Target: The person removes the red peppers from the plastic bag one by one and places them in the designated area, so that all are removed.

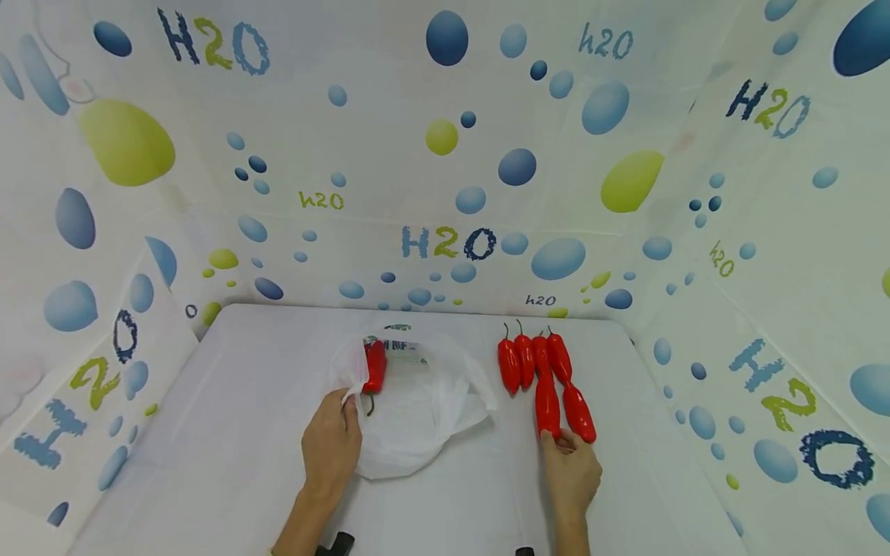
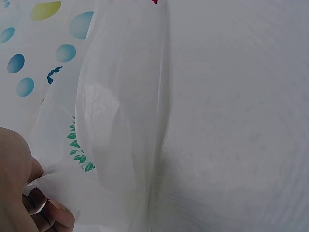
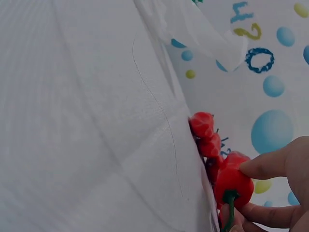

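Observation:
My left hand (image 1: 332, 444) grips the rim of a white plastic bag (image 1: 410, 455), which lies with its mouth toward me. Inside the bag is a red pepper (image 1: 375, 367) with a green stem. In the left wrist view the bag (image 2: 116, 125) has green leaf print, and the fingers pinch its film at lower left. To the right of the bag, my right hand (image 1: 573, 471) pinches the near end of a red pepper (image 1: 547, 405). The right wrist view shows thumb and fingers around this pepper (image 3: 234, 176) by its green stem. Another red pepper (image 1: 579, 413) lies right beside it.
Several more red peppers (image 1: 509, 364) lie in a row behind the right hand, stems pointing away. All rests on a white-covered table (image 1: 250, 432). A white sheet (image 1: 389, 154) printed with blue and green drops stands behind and at both sides.

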The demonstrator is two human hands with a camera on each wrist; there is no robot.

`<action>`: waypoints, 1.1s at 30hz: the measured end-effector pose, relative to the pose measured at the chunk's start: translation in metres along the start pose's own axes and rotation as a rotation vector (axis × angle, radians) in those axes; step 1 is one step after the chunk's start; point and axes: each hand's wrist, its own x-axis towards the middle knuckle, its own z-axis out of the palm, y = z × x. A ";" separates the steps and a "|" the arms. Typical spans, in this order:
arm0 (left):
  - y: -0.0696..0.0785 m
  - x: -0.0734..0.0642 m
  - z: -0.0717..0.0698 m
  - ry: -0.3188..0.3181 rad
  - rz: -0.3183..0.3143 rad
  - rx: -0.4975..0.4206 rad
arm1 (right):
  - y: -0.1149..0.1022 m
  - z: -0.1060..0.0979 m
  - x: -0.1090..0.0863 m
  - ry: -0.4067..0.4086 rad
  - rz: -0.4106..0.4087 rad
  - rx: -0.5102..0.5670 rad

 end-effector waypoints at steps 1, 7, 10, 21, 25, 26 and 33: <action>0.000 0.000 0.000 0.000 0.001 -0.001 | 0.001 0.000 0.000 0.001 0.001 -0.002; -0.002 0.000 0.001 0.003 0.007 -0.007 | 0.001 -0.001 0.000 0.003 0.010 -0.005; -0.002 0.000 0.002 0.008 0.011 -0.009 | 0.001 -0.002 -0.001 0.010 0.016 -0.008; 0.000 0.000 -0.001 0.006 0.014 -0.011 | 0.007 0.003 0.000 0.042 0.041 -0.023; 0.001 0.000 -0.002 0.007 0.016 -0.010 | 0.010 0.005 0.000 0.052 0.029 -0.036; 0.001 0.000 -0.002 0.007 0.016 -0.010 | 0.010 0.005 0.000 0.053 0.027 -0.038; 0.003 0.000 -0.003 0.004 0.005 -0.014 | 0.009 0.005 0.001 0.061 0.053 -0.046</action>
